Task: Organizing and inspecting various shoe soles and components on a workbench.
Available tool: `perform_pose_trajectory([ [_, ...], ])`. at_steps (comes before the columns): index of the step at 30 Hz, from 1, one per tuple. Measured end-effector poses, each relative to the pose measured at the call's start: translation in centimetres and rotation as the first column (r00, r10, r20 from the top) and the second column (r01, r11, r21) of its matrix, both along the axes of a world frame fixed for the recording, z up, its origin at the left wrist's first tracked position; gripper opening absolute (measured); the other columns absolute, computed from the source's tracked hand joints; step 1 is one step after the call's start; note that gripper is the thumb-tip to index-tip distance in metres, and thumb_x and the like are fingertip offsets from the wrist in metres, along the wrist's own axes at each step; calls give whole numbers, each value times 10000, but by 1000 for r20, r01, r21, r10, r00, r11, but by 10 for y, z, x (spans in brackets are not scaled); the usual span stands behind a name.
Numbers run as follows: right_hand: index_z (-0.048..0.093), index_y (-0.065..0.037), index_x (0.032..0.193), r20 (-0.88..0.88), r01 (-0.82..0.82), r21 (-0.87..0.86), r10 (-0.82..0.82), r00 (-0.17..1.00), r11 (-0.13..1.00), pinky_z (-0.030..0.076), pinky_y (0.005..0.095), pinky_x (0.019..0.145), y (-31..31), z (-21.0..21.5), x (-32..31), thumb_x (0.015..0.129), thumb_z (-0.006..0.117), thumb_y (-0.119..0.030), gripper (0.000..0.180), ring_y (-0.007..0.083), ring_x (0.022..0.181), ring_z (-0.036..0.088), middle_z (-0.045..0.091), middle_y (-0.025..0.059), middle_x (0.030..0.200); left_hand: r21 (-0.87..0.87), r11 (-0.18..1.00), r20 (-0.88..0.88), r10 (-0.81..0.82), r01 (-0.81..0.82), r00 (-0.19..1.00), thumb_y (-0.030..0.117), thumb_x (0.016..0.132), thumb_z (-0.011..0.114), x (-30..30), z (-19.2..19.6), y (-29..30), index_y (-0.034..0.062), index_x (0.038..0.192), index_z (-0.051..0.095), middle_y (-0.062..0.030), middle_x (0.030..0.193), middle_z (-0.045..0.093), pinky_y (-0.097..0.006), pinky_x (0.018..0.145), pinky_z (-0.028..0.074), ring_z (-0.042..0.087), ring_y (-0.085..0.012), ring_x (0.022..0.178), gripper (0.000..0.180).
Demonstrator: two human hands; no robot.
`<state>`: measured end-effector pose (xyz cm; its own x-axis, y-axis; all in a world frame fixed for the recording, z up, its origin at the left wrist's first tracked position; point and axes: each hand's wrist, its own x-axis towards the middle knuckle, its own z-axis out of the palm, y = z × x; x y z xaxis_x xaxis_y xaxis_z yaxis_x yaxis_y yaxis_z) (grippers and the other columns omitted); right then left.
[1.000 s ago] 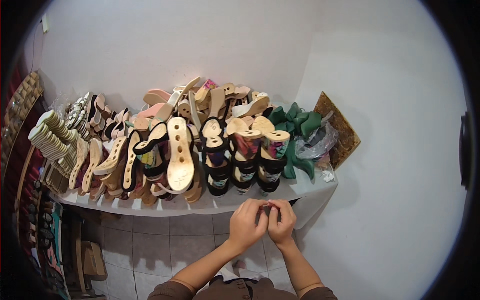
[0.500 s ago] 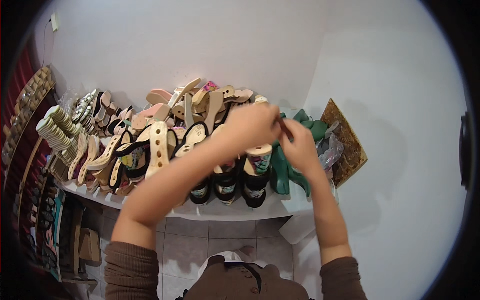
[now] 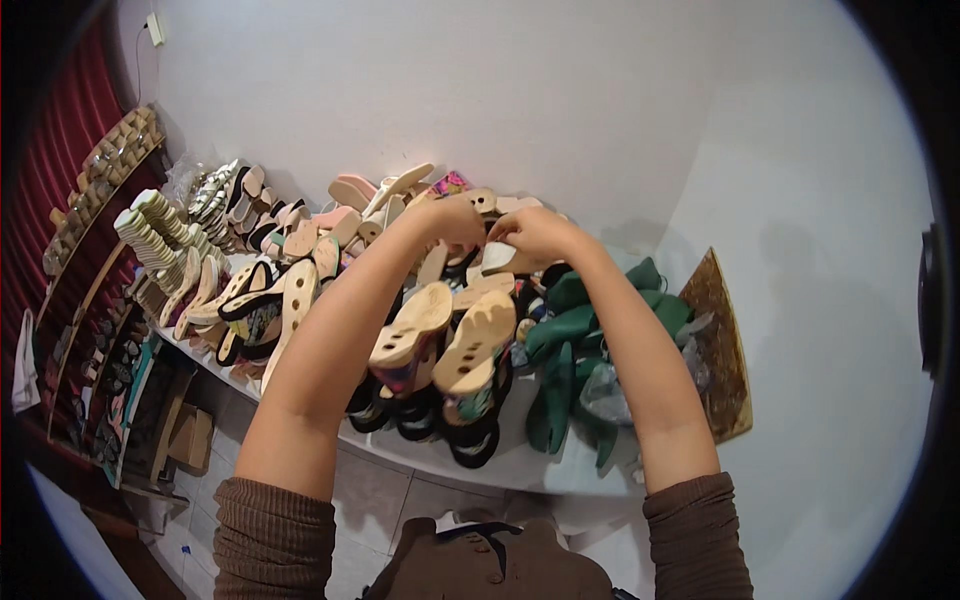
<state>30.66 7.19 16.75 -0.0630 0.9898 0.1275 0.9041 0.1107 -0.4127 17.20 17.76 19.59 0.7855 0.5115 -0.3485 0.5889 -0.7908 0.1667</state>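
Over the back of a crowded table, my left hand (image 3: 456, 222) is closed, its fingers curled and partly hidden behind the wrist. Close beside it, my right hand (image 3: 538, 236) has its fingers bent together at a white, rounded piece (image 3: 498, 257), which looks like the end of a sole or heel. Whatever the left fingers hold is too small to make out. Below the hands stand wedge sandals (image 3: 478, 345) with tan, holed footbeds and black and patterned sides. Green shoe lasts (image 3: 562, 335) lie in a heap under my right forearm.
Stacked pale striped soles (image 3: 150, 232) and more shoe parts fill the table's left. A pressed-wood board (image 3: 728, 350) leans at the right, near clear plastic wrapping (image 3: 607, 392). Shelves with wooden heels (image 3: 112, 160) stand by a red curtain (image 3: 75, 90). White wall rises behind.
My hands have moved left and slightly apart, and the white piece has come into sight at the right fingers. The view has turned, so the table sits at a steeper slant.
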Motion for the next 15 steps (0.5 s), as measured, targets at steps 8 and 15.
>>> perform_pose_trajectory([
  [8, 652, -80, 991, -86, -88, -83, 81, 993, 993, 463, 333, 792, 52, -33, 70, 769, 487, -66, 278, 250, 885, 595, 641, 119, 960, -106, 986, -114, 117, -129, 987, 280, 824, 447, 32, -29, 47, 143, 1007, 662, -52, 927, 643, -302, 717, 485, 612, -157, 788, 315],
  [15, 643, -97, 1008, -84, 2, -74, -8, 996, 997, 457, 368, 821, 81, -62, 131, 747, 464, -101, 317, 296, 931, 585, 626, 157, 981, 214, 967, -374, 210, -136, 903, 281, 819, 486, 43, -21, 89, 63, 1002, 644, -121, 939, 641, -337, 744, 475, 613, -241, 841, 325],
])
